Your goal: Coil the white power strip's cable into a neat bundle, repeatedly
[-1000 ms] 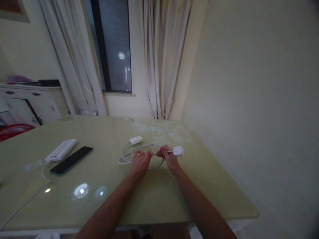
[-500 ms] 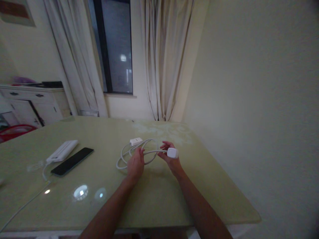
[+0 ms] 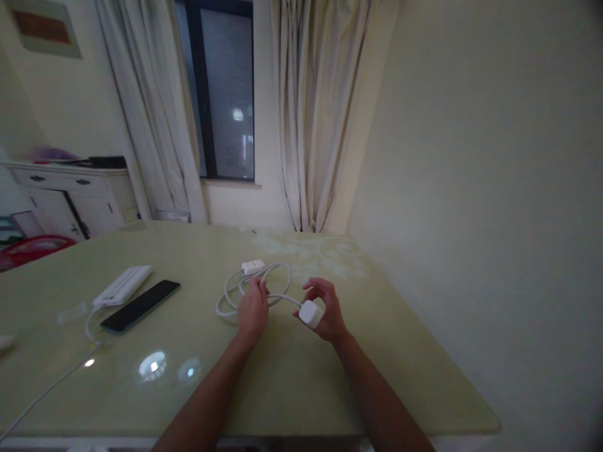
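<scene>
A white extension cord (image 3: 286, 276) lies in loose loops on the table, with a small white socket block (image 3: 253, 267) at its far end. My left hand (image 3: 253, 311) is closed on the cord beside the loops. At the cord's near end is a squarish white plug (image 3: 311, 314), tilted, in my right hand (image 3: 330, 314). The thumb and some fingers of that hand curl about the plug, while the upper fingers are bent above it. The plug hides part of the grip. A short length of cord runs between both hands.
On the left of the glossy table (image 3: 301, 389) lie a black phone (image 3: 141, 306) and a white power bank (image 3: 123, 286) with a white cable (image 3: 51, 388) running to the front edge. A wall (image 3: 471, 188) borders the table's right side.
The plug has turned and come down, nearer to me and a little left, with my right hand around it. My left hand stays on the cord. The view has shifted slightly.
</scene>
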`<control>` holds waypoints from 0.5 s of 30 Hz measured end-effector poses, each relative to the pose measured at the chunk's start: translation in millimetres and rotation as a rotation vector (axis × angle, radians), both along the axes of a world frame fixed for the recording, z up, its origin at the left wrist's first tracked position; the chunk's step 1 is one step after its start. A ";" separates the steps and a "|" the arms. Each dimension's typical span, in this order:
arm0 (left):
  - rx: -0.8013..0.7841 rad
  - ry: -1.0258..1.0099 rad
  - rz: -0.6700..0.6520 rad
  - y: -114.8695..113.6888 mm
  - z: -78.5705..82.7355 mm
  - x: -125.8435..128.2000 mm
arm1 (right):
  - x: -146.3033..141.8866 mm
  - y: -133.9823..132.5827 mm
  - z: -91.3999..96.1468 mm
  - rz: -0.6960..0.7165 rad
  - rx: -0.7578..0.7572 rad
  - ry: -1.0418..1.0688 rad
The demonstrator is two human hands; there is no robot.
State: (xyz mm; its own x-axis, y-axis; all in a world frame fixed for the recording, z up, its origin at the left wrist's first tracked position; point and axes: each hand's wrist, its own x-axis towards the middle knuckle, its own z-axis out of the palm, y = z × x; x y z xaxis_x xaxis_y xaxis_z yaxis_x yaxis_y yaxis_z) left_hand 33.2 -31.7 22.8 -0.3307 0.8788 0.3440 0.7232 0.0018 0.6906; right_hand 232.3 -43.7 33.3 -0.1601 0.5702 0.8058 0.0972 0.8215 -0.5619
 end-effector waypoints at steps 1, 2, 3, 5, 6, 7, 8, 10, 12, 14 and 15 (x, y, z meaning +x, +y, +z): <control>-0.004 0.007 -0.002 0.1 0.2 -0.2 | -1.2 -0.5 -2.3 0.000 0.024 -0.041; -0.003 0.011 -0.006 0.2 0.1 -0.2 | -2.4 -1.4 -4.2 0.011 0.035 -0.082; 0.001 0.014 -0.012 0.3 -0.1 -0.2 | -3.8 -2.7 -5.6 0.028 0.035 -0.121; 0.012 0.015 -0.024 0.6 -1.3 0.0 | -6.9 -6.2 -7.6 0.058 0.014 -0.171; 0.015 0.014 -0.026 0.8 -2.3 -0.1 | -8.6 -8.1 -8.2 0.066 -0.005 -0.173; 0.019 0.014 -0.030 1.2 -3.4 -0.3 | -10.2 -9.8 -8.7 0.067 -0.033 -0.157; 0.027 0.019 -0.040 1.7 -4.8 -0.6 | -11.7 -11.3 -9.0 0.066 -0.076 -0.130; 0.049 0.049 -0.075 2.8 -8.3 -1.6 | -14.2 -12.6 -9.1 0.058 -0.179 -0.065; 0.067 0.098 -0.134 3.9 -12.4 -2.8 | -16.2 -11.5 -8.8 0.052 -0.252 -0.020; 0.101 0.134 -0.206 4.7 -16.5 -3.5 | -18.2 -8.5 -8.6 0.064 -0.297 -0.014; 0.127 0.136 -0.240 4.9 -18.1 -3.4 | -19.5 -6.8 -8.7 0.076 -0.314 -0.023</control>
State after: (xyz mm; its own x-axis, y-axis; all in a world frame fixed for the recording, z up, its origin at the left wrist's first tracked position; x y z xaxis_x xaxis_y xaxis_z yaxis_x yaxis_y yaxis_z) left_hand 29.8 -26.8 4.6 -0.0623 0.8736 0.4827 0.7785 -0.2601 0.5712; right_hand 212.8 -50.5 24.5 -0.2275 0.7762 0.5880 0.0578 0.6135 -0.7876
